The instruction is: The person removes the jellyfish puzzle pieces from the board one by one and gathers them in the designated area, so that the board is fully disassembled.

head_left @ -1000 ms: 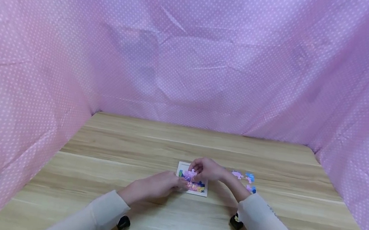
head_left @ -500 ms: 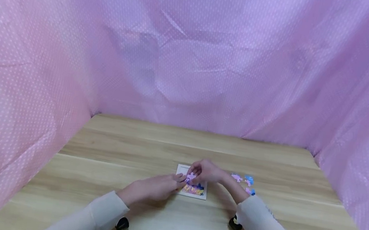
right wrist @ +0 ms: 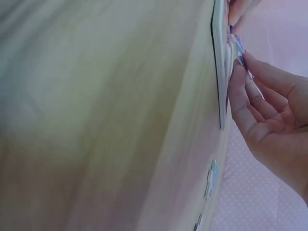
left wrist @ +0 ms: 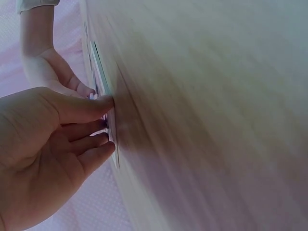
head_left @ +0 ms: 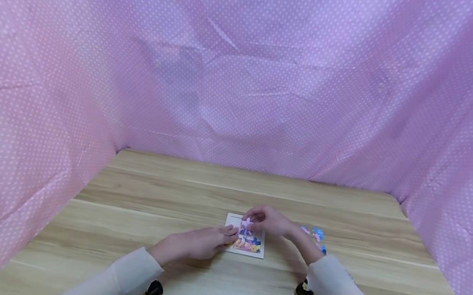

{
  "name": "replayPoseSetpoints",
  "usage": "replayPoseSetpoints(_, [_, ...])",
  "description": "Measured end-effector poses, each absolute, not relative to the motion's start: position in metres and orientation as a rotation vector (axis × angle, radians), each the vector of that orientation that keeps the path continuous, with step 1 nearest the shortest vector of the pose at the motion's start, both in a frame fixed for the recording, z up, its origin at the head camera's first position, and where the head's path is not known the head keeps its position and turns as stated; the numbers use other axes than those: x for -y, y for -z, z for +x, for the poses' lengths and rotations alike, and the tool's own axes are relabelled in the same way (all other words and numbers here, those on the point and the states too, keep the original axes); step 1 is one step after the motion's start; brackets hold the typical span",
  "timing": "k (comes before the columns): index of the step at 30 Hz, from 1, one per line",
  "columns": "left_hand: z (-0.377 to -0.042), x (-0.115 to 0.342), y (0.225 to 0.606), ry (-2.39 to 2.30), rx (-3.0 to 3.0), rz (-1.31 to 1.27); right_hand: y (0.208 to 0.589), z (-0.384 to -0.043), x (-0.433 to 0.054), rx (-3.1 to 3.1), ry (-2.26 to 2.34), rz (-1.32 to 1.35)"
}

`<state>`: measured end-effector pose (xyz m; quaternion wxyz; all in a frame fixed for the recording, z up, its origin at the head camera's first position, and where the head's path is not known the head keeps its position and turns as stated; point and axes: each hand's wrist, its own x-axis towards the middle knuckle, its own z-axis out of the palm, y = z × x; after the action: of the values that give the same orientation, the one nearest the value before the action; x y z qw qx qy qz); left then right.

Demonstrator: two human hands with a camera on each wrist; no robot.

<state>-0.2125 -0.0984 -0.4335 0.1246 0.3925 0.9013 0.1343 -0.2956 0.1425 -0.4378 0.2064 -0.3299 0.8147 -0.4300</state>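
Note:
A white-rimmed jigsaw puzzle board [head_left: 255,256] lies on the table between both hands, its lower part filled with colourful pieces. My right hand [head_left: 270,221] pinches a pink and purple puzzle piece [head_left: 247,224] between thumb and finger, over the middle of the board. In the right wrist view that puzzle piece [right wrist: 239,45] stands tilted above the board's surface. My left hand [head_left: 204,242] rests its outstretched fingers on the board's left side, covering some pieces there. Seen from the left wrist, the thumb [left wrist: 86,109] and fingertips touch the board's edge.
Several loose puzzle pieces [head_left: 317,233] lie right of the board, partly hidden by the right forearm. The wooden table [head_left: 159,182] is bounded by a pink dotted curtain [head_left: 244,93] at the back and sides. Black wrist devices [head_left: 304,292] hang beneath both sleeves.
My left fingers have shifted from the board's lower pieces up to its left side. The right hand keeps pinching the puzzle piece, moving it only slightly. The head view has tilted a little.

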Motion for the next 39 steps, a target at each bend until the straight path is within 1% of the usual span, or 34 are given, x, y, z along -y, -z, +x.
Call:
replayPoseSetpoints(7, [-0.212,0.096,0.435,-0.381,-2.616,1.131,0.432,-0.296,-0.165,-2.299,1.24,-0.91])
replayPoseSetpoints(13, [-0.211,0.094,0.433,-0.32,-2.652,1.132,0.427,-0.293,-0.187,-2.321,1.294,-0.826])
replayPoseSetpoints(22, [-0.212,0.097,0.43,-0.429,-2.627,1.031,0.42,-0.288,-0.225,-2.313,1.329,-0.771])
replayPoseSetpoints(31, [-0.216,0.096,0.433,-0.452,-2.626,1.078,0.414,-0.283,-0.259,-2.311,1.345,-0.651])
replayPoseSetpoints(39, [-0.218,0.095,0.433,-0.441,-2.63,1.13,0.421,-0.277,-0.274,-2.319,1.291,-0.669])
